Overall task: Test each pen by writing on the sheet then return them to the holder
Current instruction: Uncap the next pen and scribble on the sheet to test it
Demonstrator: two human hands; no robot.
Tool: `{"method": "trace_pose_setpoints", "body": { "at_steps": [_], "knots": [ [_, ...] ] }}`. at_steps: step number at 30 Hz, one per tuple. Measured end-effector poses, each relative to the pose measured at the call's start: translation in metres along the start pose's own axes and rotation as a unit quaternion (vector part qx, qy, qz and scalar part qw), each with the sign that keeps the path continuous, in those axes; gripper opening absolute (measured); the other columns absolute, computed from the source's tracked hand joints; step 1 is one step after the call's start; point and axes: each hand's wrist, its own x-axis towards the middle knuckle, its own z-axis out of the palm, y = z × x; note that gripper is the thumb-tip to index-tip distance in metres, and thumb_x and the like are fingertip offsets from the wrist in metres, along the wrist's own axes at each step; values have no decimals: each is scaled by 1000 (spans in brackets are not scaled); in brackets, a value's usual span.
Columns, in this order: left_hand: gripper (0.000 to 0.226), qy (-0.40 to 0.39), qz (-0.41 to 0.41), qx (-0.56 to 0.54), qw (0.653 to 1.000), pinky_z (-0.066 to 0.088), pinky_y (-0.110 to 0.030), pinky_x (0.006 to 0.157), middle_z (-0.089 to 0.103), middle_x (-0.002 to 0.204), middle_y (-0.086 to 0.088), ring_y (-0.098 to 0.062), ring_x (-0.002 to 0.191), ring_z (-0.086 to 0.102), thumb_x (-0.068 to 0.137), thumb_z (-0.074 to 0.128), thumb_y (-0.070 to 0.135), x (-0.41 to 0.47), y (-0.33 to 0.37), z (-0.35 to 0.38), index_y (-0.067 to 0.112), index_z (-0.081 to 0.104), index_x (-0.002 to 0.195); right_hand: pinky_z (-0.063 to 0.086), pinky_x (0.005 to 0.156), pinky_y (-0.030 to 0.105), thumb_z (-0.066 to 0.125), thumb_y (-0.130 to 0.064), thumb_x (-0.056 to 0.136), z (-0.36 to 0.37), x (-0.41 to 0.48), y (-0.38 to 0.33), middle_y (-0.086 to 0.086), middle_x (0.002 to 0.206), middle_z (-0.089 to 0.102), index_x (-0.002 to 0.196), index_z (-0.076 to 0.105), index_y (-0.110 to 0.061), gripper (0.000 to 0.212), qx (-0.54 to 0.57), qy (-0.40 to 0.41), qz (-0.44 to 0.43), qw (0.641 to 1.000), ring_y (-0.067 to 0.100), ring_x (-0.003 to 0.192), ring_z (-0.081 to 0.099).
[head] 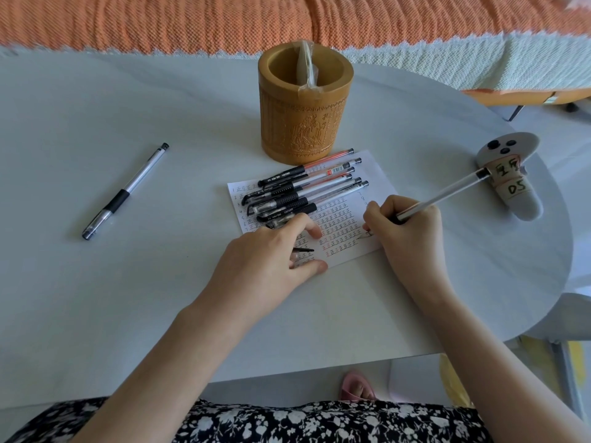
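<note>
A white sheet (377, 174) with rows of written marks lies mid-table. My right hand (406, 231) grips a clear pen (447, 193), its tip touching the sheet's right side. My left hand (268, 260) presses the sheet's lower left corner and holds a black pen cap (303, 250) between its fingers. Several capped gel pens (307, 190) lie in a pile on the sheet's upper part. The carved wooden holder (303, 113) stands just behind the sheet, with only a clear plastic wrapper inside. One more capped pen (124, 191) lies alone at the left.
A grey hand controller (508, 174) with taped labels rests near the table's right edge. The white table (160, 282) is rounded on the right. An orange and white blanket (287, 20) lies beyond the far edge.
</note>
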Motion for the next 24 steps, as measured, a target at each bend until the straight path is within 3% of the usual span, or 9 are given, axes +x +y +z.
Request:
{"method": "trace_pose_setpoints", "body": {
  "at_steps": [3, 7, 12, 15, 18, 21, 24],
  "knots": [
    [34, -1, -1, 1, 1000, 50, -27, 78, 67, 92, 10, -1, 84, 64, 79, 61, 55, 0, 0, 0, 43, 47, 107, 25, 48, 22, 60, -7, 80, 0, -1, -2, 31, 60, 51, 52, 38, 3, 37, -5, -8, 1, 1000, 20, 54, 38],
    [34, -2, 0, 2, 1000, 50, -27, 78, 68, 94, 10, 0, 84, 64, 79, 62, 55, 0, 1, -1, 43, 48, 107, 26, 52, 26, 59, -11, 75, 0, -1, -1, 22, 52, 40, 49, 33, -6, 37, -7, -12, 7, 1000, 26, 54, 45],
    [34, -2, -2, 2, 1000, 51, -28, 79, 67, 97, 10, -1, 85, 64, 79, 62, 55, -1, 1, -1, 43, 48, 107, 23, 51, 27, 56, -16, 70, 0, -1, -1, 11, 51, 29, 50, 30, -5, 34, -2, -22, 9, 1000, 17, 59, 42],
    [34, -2, -2, 2, 1000, 51, -29, 80, 68, 97, 10, -1, 85, 65, 79, 62, 55, -1, 1, -1, 43, 48, 108, 24, 51, 27, 56, -16, 70, -1, -2, -2, 18, 53, 30, 50, 31, -4, 33, -2, -22, 8, 1000, 17, 59, 43],
    [35, -2, -2, 2, 1000, 51, -29, 79, 68, 95, 9, -2, 85, 65, 79, 62, 55, 0, 1, -1, 42, 48, 108, 25, 51, 26, 57, -15, 72, -2, 0, -1, 19, 52, 33, 51, 33, -2, 34, 0, -19, 11, 1000, 31, 55, 50],
    [34, -2, 1, 3, 1000, 51, -29, 79, 67, 95, 10, -2, 85, 65, 79, 62, 55, 0, 1, -1, 43, 48, 107, 26, 49, 24, 59, -5, 78, -1, 1, 1, -3, 43, 33, 47, 31, -12, 43, 9, -11, 9, 1000, 45, 66, 57],
    [34, -1, 0, 4, 1000, 51, -27, 78, 67, 93, 11, 0, 84, 64, 79, 62, 55, -1, 1, -1, 43, 47, 107, 25, 48, 23, 59, -6, 79, -1, 0, 1, 13, 47, 38, 48, 33, -8, 41, -2, -9, 1, 1000, 30, 53, 49]
  ]
}}
